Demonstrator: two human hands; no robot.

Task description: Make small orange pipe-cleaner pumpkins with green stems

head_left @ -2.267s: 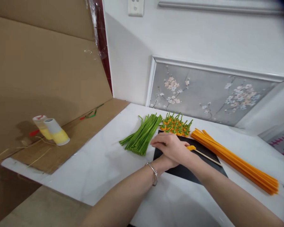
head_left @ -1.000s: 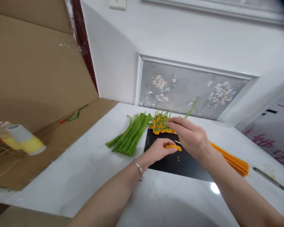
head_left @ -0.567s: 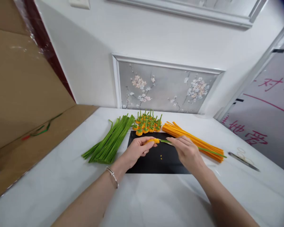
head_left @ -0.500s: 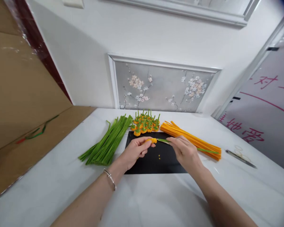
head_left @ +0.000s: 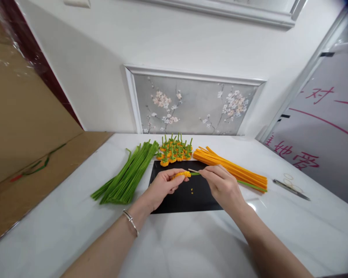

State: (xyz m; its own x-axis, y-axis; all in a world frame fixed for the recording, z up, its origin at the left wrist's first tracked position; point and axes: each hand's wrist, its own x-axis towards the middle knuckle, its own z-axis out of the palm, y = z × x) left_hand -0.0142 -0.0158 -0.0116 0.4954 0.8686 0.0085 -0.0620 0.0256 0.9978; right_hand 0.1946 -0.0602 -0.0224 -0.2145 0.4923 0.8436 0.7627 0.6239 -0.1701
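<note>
A coiled orange chenille piece (head_left: 185,174) is pinched between the thumb and fingers of the left hand (head_left: 159,186). A green chenille stem (head_left: 251,185) is gripped by the right hand (head_left: 222,184); its near end is brought to the coil's right-hand end, and its tail is passed out behind that hand, over the orange chenille bundle (head_left: 229,164). Coil and stem are held roughly in line, running sideways between the hands, with the coil nearer the left; whether the stem is seated inside cannot be told. The hands are held a little apart above a black mat (head_left: 179,199). A pale stick (head_left: 193,170) is seen beside the right fingertips; whether it is held is unclear. Green-stemmed orange flower heads (head_left: 178,156) are grouped beyond the hands, and a green chenille bundle (head_left: 127,177) is laid beyond the left forearm.
</note>
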